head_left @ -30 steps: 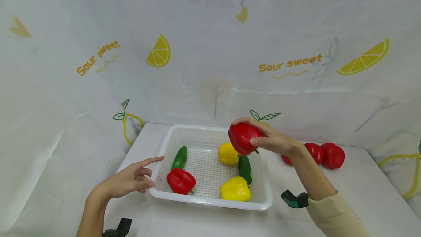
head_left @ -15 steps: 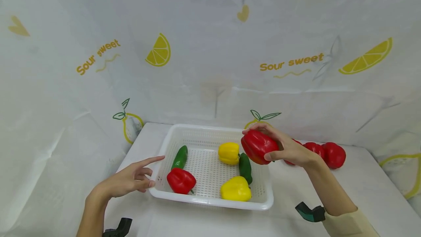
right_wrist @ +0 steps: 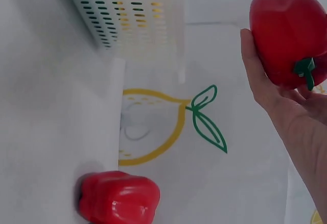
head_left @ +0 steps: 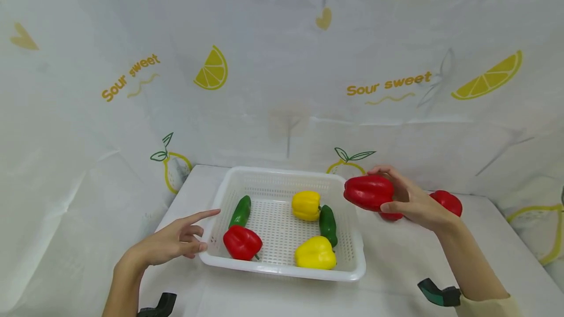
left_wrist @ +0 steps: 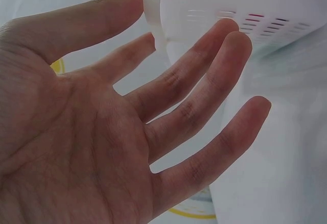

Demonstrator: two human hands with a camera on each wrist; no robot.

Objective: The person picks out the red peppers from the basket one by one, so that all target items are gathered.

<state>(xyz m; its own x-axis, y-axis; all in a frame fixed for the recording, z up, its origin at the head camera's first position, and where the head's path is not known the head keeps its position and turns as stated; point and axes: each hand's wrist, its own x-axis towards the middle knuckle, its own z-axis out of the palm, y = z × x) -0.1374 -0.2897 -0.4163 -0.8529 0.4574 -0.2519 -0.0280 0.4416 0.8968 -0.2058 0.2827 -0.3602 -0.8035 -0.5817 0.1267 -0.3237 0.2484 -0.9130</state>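
Half-hiding red peppers point(head_left: 449, 203) beside basket point(head_left: 282, 270): right hand point(head_left: 418, 205), held pepper point(head_left: 368, 192).

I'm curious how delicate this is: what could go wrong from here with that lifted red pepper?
The held red pepper might slip, since only the right hand supports it. It could also bump the white basket, whose right rim looks close by. Lowered farther right, it might knock the red peppers lying there.
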